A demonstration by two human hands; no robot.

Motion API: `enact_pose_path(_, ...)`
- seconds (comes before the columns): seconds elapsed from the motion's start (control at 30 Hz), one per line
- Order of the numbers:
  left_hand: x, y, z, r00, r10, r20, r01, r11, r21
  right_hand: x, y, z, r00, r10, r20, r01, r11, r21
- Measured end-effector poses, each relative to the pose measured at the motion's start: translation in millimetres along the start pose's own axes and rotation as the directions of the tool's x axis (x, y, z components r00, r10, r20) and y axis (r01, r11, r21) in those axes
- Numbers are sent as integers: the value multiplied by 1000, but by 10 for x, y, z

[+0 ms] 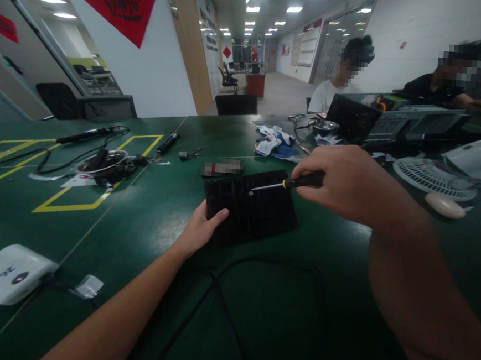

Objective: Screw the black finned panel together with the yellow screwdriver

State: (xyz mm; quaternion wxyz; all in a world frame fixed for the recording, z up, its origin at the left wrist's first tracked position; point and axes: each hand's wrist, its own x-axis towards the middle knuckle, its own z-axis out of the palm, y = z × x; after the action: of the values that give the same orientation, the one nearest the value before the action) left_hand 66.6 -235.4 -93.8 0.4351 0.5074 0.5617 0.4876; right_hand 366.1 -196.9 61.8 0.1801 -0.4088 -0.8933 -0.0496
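Note:
In the head view, a flat black plastic housing with ribs and recesses lies tilted on the green table. My left hand grips its left edge, thumb on top and fingers underneath. Closed around the black and yellow handle of a screwdriver is my right hand. The screwdriver's metal shaft points left across the housing, and its tip is at a small round silvery spot, perhaps a screw. Whether the tip touches it I cannot tell. Just behind the housing lies a small box-like item, its face blurred.
A black cable loops in front of the housing. On the left are a white box and a round metal piece with wires. Gloves lie behind; a white fan grille sits right. Two people work across the table.

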Motion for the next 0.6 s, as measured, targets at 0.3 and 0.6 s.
enact_pose_path(0.3,14,-21,-2,1000,14,-6,-15,1000,-10,29,-102,35,1000,-19,23,20,998,-57)
enact_pose_path(0.6,26,-35,2,1000,20,12,-20,999,-25,30,-105,46,1000,-15,7,16,998,-63)
